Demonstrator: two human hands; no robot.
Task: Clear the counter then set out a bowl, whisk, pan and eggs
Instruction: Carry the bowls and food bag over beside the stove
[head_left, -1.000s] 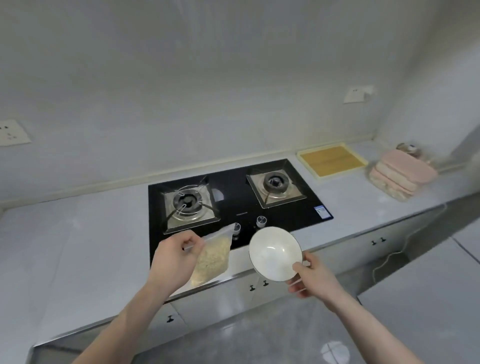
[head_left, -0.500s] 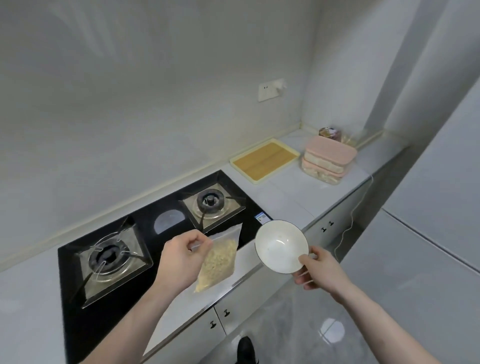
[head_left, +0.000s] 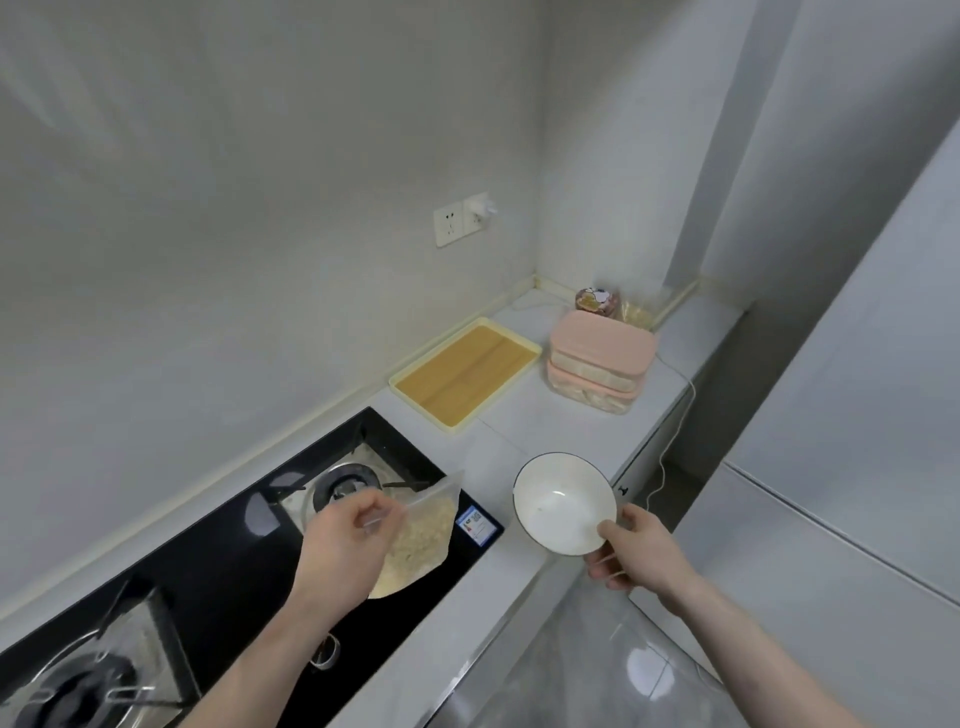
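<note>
Early in the task, by my read. I have the bowl (head_left: 565, 503) in my right hand (head_left: 640, 553), thumb on the near rim, fingers curled under, held tilted in the air over the counter (head_left: 524, 426) edge, right of the hob (head_left: 249, 571). Not set down yet. Bowl looks empty, maybe a speck or two inside, too small to tell.

My left hand (head_left: 340, 545) pinches the top of a clear bag (head_left: 421, 540), which hangs over the hob near the right burner (head_left: 345, 483). Bag is roughly half full of something pale and crumbly; can't say what. That's probably clutter being cleared, so clearing isn't finished.

Left to clear, I'd guess: the yellow tray (head_left: 467, 374) with a wooden board in it, far right of the hob, and the stacked pink-lidded boxes (head_left: 600, 364) just right of the tray. The boxes hold pale contents, unclear. Behind them in the corner, a small packet (head_left: 597, 301) and another clear bag, contents blurred.

No whisk, pan or eggs in view. So one of four items in hand, none placed.
</note>
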